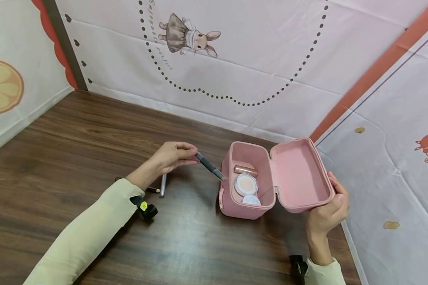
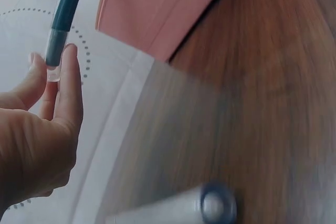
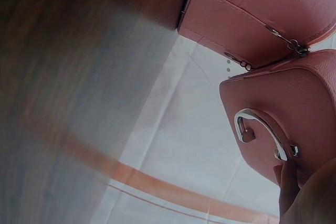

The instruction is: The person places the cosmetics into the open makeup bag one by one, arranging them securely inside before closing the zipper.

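Observation:
My left hand (image 1: 172, 157) pinches a slim dark makeup pen (image 1: 210, 166) with clear ends between thumb and fingers. Its far end slants down to the left rim of a pink makeup case (image 1: 242, 212). The left wrist view shows fingertips around the pen's clear end (image 2: 53, 72). With my right hand (image 1: 329, 215) I hold the case's open lid (image 1: 299, 174) at its outer edge; a silver handle (image 3: 265, 124) is on the lid's outside. Inside the case lie a rose-gold tube (image 1: 245, 170), a round compact (image 1: 245, 185) and a white round item (image 1: 251, 200).
On the dark wooden table (image 1: 185, 241), a silver tube (image 1: 163, 186) and a small dark stick with a pale tip (image 1: 153, 190) lie beneath my left wrist. Printed white cloth (image 1: 249, 75) walls off the back and both sides.

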Motion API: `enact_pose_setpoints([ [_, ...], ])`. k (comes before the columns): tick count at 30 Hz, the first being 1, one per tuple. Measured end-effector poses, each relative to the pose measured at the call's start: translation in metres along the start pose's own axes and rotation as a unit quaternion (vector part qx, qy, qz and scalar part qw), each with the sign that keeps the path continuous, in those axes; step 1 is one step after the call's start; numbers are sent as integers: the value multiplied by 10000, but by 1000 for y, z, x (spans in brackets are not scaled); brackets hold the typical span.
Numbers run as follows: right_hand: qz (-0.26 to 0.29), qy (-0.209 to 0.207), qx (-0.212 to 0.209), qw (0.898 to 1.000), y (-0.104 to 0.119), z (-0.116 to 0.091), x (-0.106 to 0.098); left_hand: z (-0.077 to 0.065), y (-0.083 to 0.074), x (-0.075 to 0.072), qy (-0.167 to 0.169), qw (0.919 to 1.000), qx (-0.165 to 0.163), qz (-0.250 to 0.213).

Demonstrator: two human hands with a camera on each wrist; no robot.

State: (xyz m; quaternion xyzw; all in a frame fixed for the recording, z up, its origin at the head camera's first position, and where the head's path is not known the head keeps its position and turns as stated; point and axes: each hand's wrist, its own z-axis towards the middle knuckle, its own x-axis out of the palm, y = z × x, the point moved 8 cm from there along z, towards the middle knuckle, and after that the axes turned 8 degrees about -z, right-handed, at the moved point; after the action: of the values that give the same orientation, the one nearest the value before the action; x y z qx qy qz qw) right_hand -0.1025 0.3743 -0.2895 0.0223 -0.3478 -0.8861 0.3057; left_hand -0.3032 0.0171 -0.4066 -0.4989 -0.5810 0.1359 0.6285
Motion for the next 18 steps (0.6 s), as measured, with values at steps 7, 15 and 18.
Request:
enact_pose_setpoints([
  [7, -34, -32, -32, 10000, 6, 0, 2, 6, 0, 14, -273, 9993, -13, -263],
  [15, 14, -24, -3, 10000, 5, 1, 3, 14, -4, 34, -202, 9993, 41, -308],
  [18, 36, -23, 6, 10000, 5, 1, 3, 18, -8, 44, -126, 9994, 169, -266],
])
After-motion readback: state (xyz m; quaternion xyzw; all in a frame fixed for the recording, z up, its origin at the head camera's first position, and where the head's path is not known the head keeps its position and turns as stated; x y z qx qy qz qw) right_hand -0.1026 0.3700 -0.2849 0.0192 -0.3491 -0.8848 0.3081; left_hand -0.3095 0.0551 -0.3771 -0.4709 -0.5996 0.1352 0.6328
